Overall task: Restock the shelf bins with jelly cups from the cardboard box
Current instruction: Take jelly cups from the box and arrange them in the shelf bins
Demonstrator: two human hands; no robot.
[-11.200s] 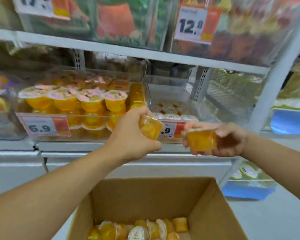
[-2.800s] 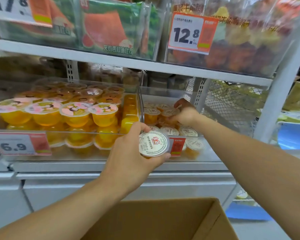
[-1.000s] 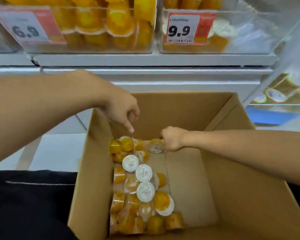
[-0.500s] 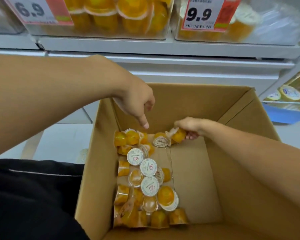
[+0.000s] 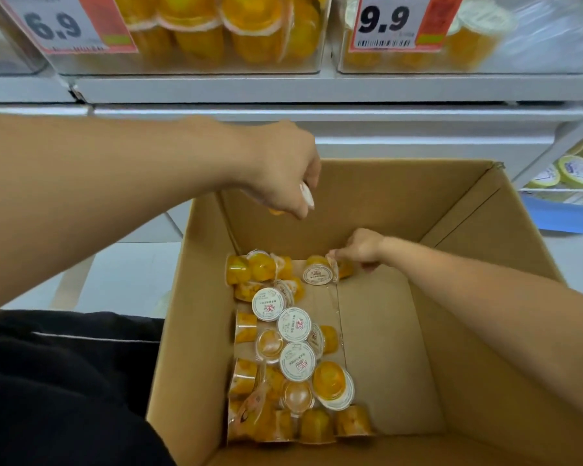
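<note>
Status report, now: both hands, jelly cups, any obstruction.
Left hand raised over cardboard box, gripping one cup. Right hand at box bottom, pinching a cup. Loose jelly cups remain. No obstruction seen.

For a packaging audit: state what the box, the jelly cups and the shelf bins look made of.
Box: matte brown corrugated cardboard, judging by its creased flaps.
Jelly cups: seemingly clear glossy plastic showing yellow jelly, with white printed peel lids, perhaps film or foil.
Shelf bins: transparent rigid plastic, probably acrylic; contents show through.

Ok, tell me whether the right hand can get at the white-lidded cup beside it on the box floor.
Probably yes: the right hand is already down inside the cardboard box, next to that white-lidded cup, with nothing between them.
</note>
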